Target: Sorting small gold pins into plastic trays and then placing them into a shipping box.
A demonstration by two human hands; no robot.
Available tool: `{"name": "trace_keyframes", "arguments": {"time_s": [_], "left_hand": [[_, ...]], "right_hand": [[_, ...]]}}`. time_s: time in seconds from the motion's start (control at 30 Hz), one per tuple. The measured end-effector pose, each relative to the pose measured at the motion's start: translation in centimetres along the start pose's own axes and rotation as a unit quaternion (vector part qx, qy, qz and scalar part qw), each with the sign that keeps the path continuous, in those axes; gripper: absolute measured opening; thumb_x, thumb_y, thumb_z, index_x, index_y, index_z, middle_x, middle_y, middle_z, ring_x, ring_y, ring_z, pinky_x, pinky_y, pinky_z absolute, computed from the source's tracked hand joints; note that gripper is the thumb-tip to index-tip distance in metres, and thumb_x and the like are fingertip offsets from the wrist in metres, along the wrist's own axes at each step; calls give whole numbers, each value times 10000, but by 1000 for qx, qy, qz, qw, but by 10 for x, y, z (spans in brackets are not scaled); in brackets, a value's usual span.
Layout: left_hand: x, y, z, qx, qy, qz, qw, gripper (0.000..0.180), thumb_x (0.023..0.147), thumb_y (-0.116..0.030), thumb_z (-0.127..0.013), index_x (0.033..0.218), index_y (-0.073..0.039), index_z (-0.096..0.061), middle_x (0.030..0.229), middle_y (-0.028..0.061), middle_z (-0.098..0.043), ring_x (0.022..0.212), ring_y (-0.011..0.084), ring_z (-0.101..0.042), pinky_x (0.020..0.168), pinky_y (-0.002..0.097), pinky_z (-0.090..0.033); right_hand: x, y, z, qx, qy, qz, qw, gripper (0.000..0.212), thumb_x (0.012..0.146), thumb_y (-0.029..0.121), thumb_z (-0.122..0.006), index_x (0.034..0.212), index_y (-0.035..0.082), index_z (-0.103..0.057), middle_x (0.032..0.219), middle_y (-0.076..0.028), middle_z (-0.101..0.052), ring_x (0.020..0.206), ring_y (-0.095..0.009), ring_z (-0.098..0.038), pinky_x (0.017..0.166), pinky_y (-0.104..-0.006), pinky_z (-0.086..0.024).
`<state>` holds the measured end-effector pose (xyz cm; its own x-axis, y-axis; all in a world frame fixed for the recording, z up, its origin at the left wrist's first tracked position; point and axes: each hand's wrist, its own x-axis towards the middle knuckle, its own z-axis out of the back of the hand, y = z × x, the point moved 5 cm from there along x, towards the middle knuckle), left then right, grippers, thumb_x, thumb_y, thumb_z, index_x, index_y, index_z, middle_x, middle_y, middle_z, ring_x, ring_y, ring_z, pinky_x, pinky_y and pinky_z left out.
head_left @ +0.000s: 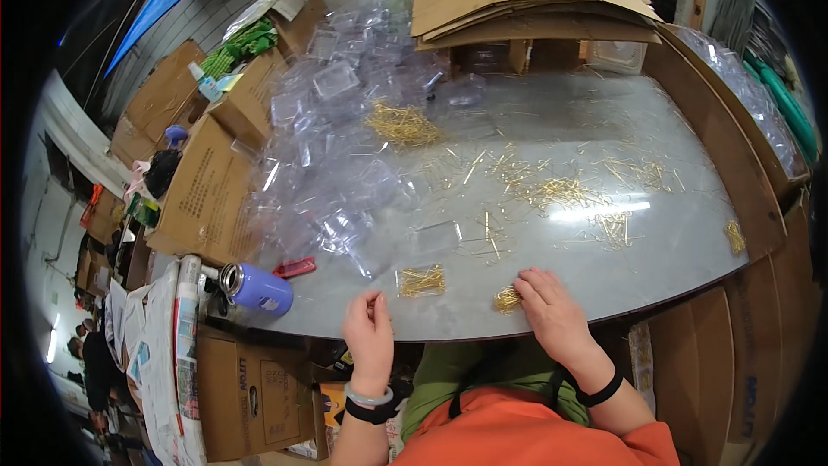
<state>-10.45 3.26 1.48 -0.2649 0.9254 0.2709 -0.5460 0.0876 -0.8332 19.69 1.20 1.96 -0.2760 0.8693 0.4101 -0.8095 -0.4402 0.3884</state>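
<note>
My left hand [369, 334] is above the table's front edge, its fingers curled together with nothing visible in them. Just to its right, a small clear plastic box [422, 280] is filled with gold wire hooks. My right hand [555, 311] has its fingers closed over a small bundle of gold wire hooks [507, 299], which sticks out on the left; the fingers partly cover it. Beyond the hands, an empty clear box [435, 239] sits near loose gold hooks [561, 192] scattered over the grey tabletop [664, 121].
Clear plastic boxes [336, 147] are heaped at the left, with a pile of hooks [402, 123] on them. A purple bottle [257, 288] lies near a red tool [295, 267] at front left. Stacked cardboard [535, 0] covers the back; a cardboard wall [724, 138] edges the right.
</note>
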Motion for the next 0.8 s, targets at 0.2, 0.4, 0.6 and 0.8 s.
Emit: {"name": "trace_keyframes", "arguments": {"time_s": [0.2,0.4,0.6,0.8], "left_hand": [[16,6,-17,-45,114,140,983,201,1000,-166,-666,1034,32,-654,816,58,-659,576,89,-607,450,238,-466],[-21,-10,-32,-297,154,215,917,112,983,-35,-634,960,71,-607,863,84,-657,723,164,-698,702,306,-617],[-94,-18,-31,-438,318,354,762,132,976,65,-581,861,1,-570,1136,90,-538,997,162,-637,932,449,-640],[-112,-2,-50,-434,369,404,716,150,1009,57,-532,871,-1,-534,1113,114,-631,1063,225,-683,963,454,-628]], "right_hand": [[4,9,-1,-18,-48,-24,998,324,915,36,-644,1238,26,-619,1296,-144,-626,1251,-344,-596,1113,-468,-456],[8,12,-2,-27,-86,-38,995,287,917,39,-662,1203,22,-637,1259,-154,-650,1205,-357,-625,1081,-480,-477],[6,13,-7,-27,-99,-49,994,283,918,36,-669,1198,17,-633,1262,-164,-648,1207,-368,-623,1080,-496,-472],[7,24,-17,-11,-91,-59,994,304,909,25,-667,1210,12,-631,1273,-171,-645,1217,-384,-616,1091,-517,-458]]}}
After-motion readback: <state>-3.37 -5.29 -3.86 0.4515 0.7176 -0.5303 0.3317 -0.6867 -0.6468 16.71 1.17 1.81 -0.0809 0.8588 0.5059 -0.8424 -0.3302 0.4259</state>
